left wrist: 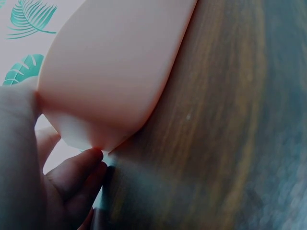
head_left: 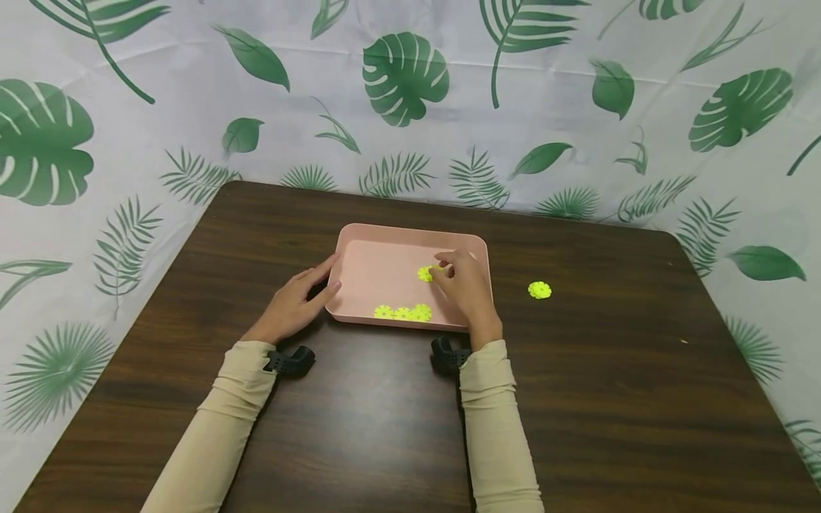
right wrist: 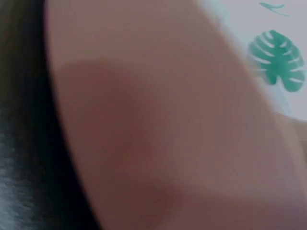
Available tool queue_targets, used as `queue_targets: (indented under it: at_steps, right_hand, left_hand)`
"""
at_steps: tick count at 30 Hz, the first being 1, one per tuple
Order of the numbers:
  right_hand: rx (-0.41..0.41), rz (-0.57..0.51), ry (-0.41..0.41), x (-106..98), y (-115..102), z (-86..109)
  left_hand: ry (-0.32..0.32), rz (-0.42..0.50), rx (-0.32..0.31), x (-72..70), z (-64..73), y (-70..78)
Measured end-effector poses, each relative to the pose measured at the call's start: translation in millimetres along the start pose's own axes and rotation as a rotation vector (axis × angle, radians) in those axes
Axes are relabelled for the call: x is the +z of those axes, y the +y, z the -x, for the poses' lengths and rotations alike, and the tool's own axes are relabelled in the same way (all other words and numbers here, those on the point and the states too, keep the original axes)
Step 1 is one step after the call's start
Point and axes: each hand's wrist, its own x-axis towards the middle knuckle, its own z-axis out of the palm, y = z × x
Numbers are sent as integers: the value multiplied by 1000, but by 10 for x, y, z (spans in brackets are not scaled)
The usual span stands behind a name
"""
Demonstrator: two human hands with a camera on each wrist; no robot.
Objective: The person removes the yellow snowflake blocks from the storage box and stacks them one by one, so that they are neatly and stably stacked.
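Note:
In the head view, a shallow pink tray [head_left: 385, 274] sits on the table. My left hand [head_left: 295, 303] holds its left side, thumb over the rim; the left wrist view shows fingertips [left wrist: 93, 160] against the tray's outer corner. Over the tray's right part, my right hand [head_left: 465, 285] pinches a small bright-yellow notched disc [head_left: 439, 268], mostly hidden by the fingers. Just left of it, another yellow disc [head_left: 424, 274] is in the tray. Several more discs [head_left: 402, 313] line the near wall inside. The blurred right wrist view shows mostly the tray's pink wall [right wrist: 168, 120].
A single yellow disc [head_left: 539, 290] lies on the dark wooden table [head_left: 616, 370], right of the tray. Black wrist devices [head_left: 291, 362] sit at both sleeve cuffs. Behind the table hangs a white cloth [head_left: 449, 135] printed with green leaves.

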Motion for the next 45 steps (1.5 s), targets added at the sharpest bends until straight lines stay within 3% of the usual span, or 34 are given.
queue_targets:
  at_steps: [3,10,19,28,45]
  right_hand:
    - [72,30,-19,48,27,12]
    - [43,-4,-42,48,43,-11]
    - [85,-54,-49,66,85,14]
    - [184,-42,-85,64,62,59]
    - [159,-54,-99,77,100,53]
  left_hand:
    - [-2,0,-3,5,-8,3]
    - [-4,-1,-1,-14,-25,11]
    - [6,-4,0,17,7,0]
    - [11,-3,-1,32,29,-2]
    - [15,5,6,60,19,-31]
